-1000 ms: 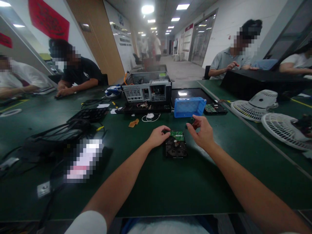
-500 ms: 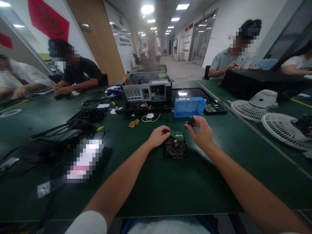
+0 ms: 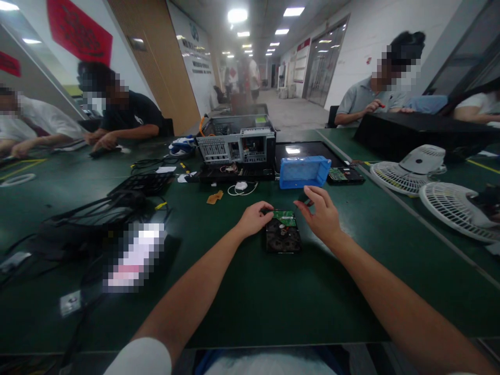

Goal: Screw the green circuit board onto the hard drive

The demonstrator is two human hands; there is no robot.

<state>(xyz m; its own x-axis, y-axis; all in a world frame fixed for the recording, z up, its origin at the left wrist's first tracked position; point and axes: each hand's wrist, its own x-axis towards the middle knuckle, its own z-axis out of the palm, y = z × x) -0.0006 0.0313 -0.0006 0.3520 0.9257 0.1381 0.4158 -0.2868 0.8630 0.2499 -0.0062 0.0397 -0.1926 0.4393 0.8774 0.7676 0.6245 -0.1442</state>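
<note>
A hard drive [image 3: 284, 237], its green circuit board facing up, lies on the green table in front of me. My left hand [image 3: 254, 217] is closed on the drive's upper left corner, thumb and fingers pinching the edge. Just beyond the drive's upper right corner, my right hand [image 3: 321, 212] is raised with its fingers curled round a small dark tool [image 3: 303, 198]. Most of that tool is covered by the fingers, so its kind is unclear. A blue plastic bin [image 3: 300, 179] stands behind my right hand.
An opened computer case [image 3: 236, 146] stands at the back. Another bare drive [image 3: 346, 175] lies right of the bin. White fan parts [image 3: 455, 208] are at the right, black cables [image 3: 91, 208] and a lit, blurred-out screen [image 3: 136, 258] at the left. Several people sit round the table.
My right hand has shifted slightly left and turned, so less of the dark tool shows. My left hand and the hard drive stay in place.
</note>
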